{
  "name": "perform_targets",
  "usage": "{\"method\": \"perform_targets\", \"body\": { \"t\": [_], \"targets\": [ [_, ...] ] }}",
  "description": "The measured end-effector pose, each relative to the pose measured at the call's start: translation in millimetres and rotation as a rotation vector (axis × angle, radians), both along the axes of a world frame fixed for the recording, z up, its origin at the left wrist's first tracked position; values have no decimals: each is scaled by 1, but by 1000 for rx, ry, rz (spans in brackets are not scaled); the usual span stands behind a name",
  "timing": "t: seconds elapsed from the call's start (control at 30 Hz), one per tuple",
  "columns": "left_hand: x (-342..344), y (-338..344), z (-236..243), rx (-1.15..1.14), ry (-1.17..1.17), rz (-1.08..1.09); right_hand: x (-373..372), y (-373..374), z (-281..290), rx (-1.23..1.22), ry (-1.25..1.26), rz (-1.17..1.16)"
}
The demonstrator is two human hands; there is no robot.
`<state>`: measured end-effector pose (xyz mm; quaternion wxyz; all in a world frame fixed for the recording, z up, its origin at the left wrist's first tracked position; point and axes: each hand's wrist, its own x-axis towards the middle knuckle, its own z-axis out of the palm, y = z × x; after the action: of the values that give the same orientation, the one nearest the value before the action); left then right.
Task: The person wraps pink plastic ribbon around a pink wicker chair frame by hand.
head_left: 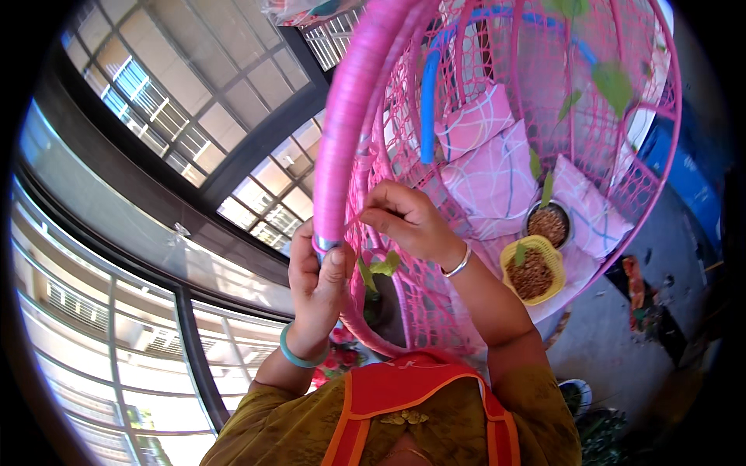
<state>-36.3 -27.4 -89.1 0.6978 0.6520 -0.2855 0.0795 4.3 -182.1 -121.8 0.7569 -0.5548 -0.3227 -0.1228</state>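
A thick pole [342,155] wrapped in pink strip runs down from the top, part of a pink netted hanging chair [517,58]. Low on it, a short band of bare silver metal [326,244] shows. My left hand [315,276] is closed round the pole at this band, thumb in front. Just right of the pole, my right hand [408,221] pinches a thin pink strip [353,223] between thumb and fingertips. The strip leads to the wrapping near the bare metal. Its far end is hidden.
Pink patterned cushions [497,175] lie in the chair, with a yellow basket [557,266] and a metal bowl [568,223] of brown bits. A blue tube [428,109] arches behind. Green leaves [612,87] hang in front. Barred windows [109,326] stand close on the left.
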Motion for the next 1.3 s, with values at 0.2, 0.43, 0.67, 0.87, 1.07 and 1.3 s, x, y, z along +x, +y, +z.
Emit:
{"method": "perform_targets", "body": {
  "t": [0.2, 0.43, 0.67, 0.87, 1.07, 1.3],
  "targets": [
    [0, -1, 2, 104, -22, 27, 5, 12, -4, 205, -34, 94],
    [1, -1, 2, 102, -33, 30, 9, 12, 16, 109, -46, 96],
    [-3, -1, 3, 91, -17, 51, 13, 13, 29, -25, -23, 92],
    [-7, 10, 11, 27, 127, -62, 6, 2, 51, -201, -64, 90],
    [-3, 19, 13, -94, 300, -331, 13, -6, 62, -541, -209, 37],
    [8, 28, 18, -156, 434, -507, 25, -1, 77, -620, -52, 27]
  ]
}}
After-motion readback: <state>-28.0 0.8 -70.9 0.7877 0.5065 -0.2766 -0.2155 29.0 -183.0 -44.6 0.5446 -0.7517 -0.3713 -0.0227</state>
